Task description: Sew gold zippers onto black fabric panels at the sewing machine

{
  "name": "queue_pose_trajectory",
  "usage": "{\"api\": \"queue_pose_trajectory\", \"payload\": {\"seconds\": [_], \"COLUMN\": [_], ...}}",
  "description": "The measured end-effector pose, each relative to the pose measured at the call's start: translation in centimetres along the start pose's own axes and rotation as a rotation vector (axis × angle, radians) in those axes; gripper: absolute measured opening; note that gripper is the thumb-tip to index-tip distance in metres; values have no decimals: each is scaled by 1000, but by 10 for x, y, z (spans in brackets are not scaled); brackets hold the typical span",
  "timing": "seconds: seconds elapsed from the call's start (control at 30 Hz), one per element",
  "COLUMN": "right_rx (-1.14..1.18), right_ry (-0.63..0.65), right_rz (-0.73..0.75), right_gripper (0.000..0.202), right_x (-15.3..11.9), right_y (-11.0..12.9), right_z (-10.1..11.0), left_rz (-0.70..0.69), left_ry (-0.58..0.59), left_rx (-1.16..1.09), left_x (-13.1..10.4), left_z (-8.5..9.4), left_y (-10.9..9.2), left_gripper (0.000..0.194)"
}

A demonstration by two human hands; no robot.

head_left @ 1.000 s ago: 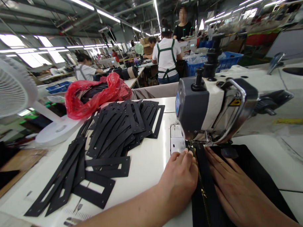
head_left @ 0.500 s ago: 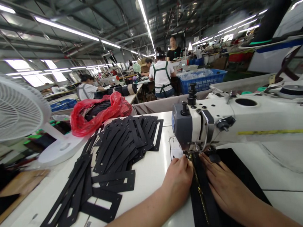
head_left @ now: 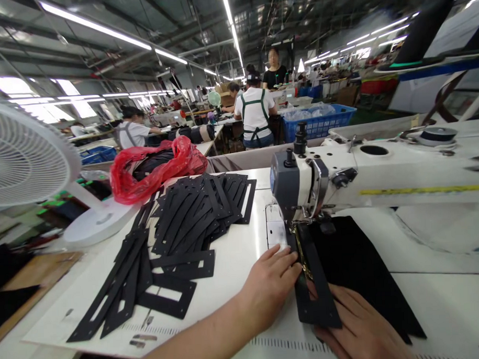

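Note:
A black slotted frame piece (head_left: 320, 299) runs out toward me from under the presser foot of the sewing machine (head_left: 298, 188). A gold-toothed zipper (head_left: 300, 250) shows in its slot. My left hand (head_left: 270, 283) lies with fingers stretched along the piece's left edge, just in front of the foot. At the near right corner, my right hand (head_left: 358, 322) grips the piece; some skin shows through the slot, so part of the hand is beneath. A larger black fabric panel (head_left: 356, 264) lies to the right, under the machine arm. The needle tip is hidden.
Several black slotted frame pieces (head_left: 193, 218) lie heaped on the white table (head_left: 228, 311) to the left. Behind them is a red plastic bag (head_left: 152, 169). A white fan (head_left: 30, 150) stands far left. People work beyond, near a blue crate (head_left: 319, 121).
My right hand has moved back toward me, from beside the foot to the piece's near end. My left hand has gone from bunched fingers at the foot to stretched fingers.

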State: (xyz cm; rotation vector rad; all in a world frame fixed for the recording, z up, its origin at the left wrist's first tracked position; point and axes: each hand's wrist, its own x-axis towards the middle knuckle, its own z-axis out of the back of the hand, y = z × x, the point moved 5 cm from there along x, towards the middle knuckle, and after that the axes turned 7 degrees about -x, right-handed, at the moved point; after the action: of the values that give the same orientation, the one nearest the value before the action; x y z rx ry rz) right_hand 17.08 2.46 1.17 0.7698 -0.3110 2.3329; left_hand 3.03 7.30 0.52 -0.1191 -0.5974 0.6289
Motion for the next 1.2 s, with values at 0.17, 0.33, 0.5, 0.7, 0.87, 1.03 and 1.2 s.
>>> {"api": "queue_pose_trajectory", "payload": {"seconds": [0.17, 0.33, 0.5, 0.7, 0.87, 1.03, 1.2], "right_rx": [51, 78, 63, 72, 101, 135, 130], "right_ry": [-17, -120, -180, -167, -93, -73, -77], "right_rz": [-129, -224, -224, -247, -265, -294, -295], "right_gripper": [29, 37, 36, 37, 38, 39, 40], "right_x": [-11, -16, -15, -17, -17, -9, -2], "right_y": [10, 11, 10, 8, 6, -3, -9], "right_z": [-6, -10, -11, -15, -18, -18, -21], "left_rz": [-46, -36, -26, -54, -55, -50, -38], "left_ry": [15, -10, -7, -18, -35, -33, 1], "left_rx": [125, 133, 137, 167, 165, 143, 146], "left_x": [-2, -2, -2, 0, 4, 10, 15], "left_z": [-11, -10, -10, -13, -11, -10, -12], "left_y": [-9, -9, -8, -9, -6, -1, 8], "left_gripper": [28, 28, 29, 30, 32, 30, 25]}}
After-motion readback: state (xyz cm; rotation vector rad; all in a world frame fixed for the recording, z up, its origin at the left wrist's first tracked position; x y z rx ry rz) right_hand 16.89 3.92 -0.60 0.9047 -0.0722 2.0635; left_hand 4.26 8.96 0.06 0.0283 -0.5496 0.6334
